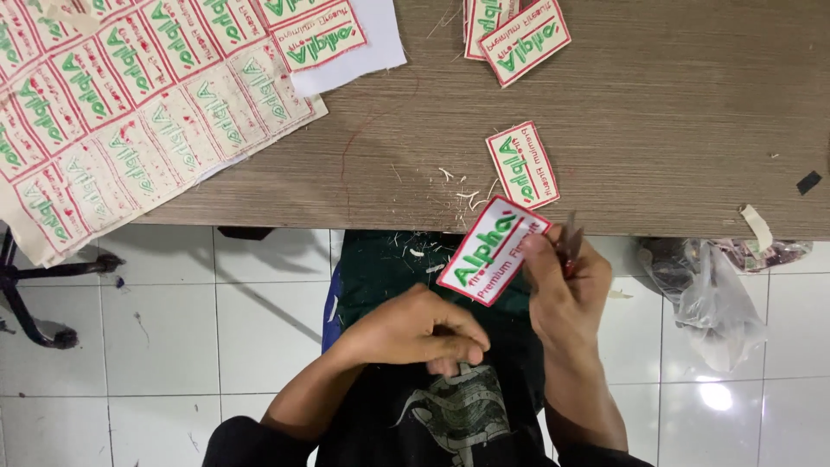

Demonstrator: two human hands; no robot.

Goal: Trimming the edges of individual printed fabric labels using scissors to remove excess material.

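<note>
You sit at a brown wooden worktop [657, 104] over white floor tiles [173, 311]. Its near edge runs just above your hands, with open room on the right. Your right hand [562, 290] grips a patch [491, 251] and small scissors [569, 242]; your left hand [415, 329] is curled, empty, just below the patch.

The right hand [562, 290] pinches a white embroidered patch [491, 251] and small scissors [569, 242] below the worktop [657, 112] edge. The left hand [415, 329] rests curled near the lap. Another patch [522, 164] lies just above.
</note>
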